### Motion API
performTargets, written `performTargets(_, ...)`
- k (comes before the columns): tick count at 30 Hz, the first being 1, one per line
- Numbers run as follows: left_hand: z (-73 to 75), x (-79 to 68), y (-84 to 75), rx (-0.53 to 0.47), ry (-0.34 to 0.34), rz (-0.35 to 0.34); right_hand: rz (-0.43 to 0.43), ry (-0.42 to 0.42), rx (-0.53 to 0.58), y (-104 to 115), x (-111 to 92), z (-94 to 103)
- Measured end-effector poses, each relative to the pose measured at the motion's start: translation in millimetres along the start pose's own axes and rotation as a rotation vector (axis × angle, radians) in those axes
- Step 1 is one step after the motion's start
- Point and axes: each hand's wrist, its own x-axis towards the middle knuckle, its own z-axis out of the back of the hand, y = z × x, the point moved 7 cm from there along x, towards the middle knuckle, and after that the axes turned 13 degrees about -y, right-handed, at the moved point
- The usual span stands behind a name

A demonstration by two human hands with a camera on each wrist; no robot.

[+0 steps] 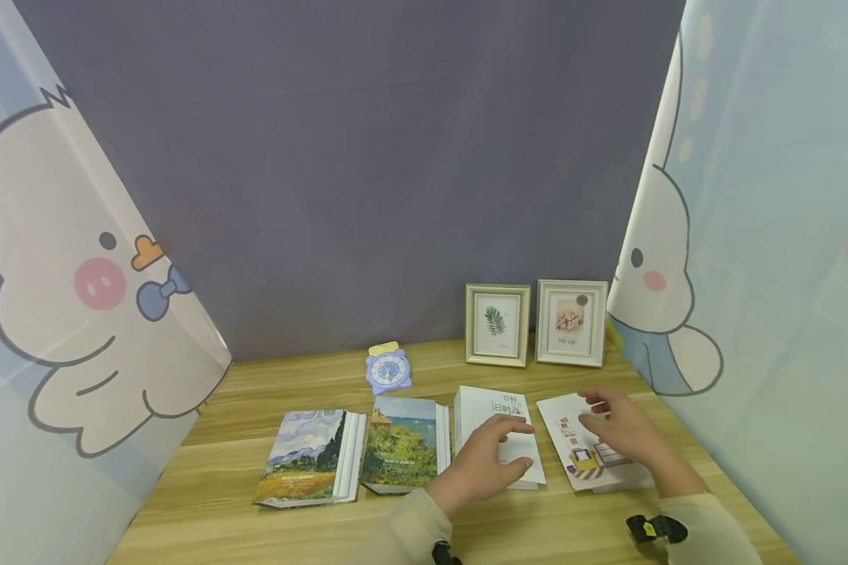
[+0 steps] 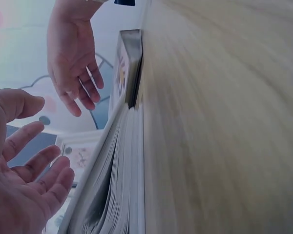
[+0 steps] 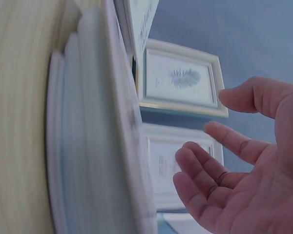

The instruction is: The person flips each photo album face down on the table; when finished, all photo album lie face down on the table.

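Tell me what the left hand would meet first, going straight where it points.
Probably the rightmost book, just beyond the left hand in the head view. Depth is unclear, so the neighbouring book under that hand could come first.

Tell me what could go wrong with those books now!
Pages of the white book gape, so lifting it loosely might make it flop open. The left hand might bump the seaside photo album close beside that book. The leaf picture frame stands upright behind, so a careless reach could topple it.
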Motion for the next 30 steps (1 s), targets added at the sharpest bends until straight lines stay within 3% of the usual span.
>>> performTargets(9,24.5,-6.4,8.8,0.025,-0.072,0.028,0.075,0.024,0.047,22.5,5.7,-23.3)
performTargets(16,35.6,-13.3,16.8,0.056,-0.123,0.029,0.026,0.089,0.058,27.4,6.9,-42.0)
performTargets(21,45.2,-18.9,22.5,0.053,-0.163,0.055,0.046,0.109,0.04,34.0,6.5,-51.6)
performTargets(30,56.8,-31.6,33.3,-0.013,-0.185,0.102,0.019,0.16,0.067,42.1,4.2,-66.9)
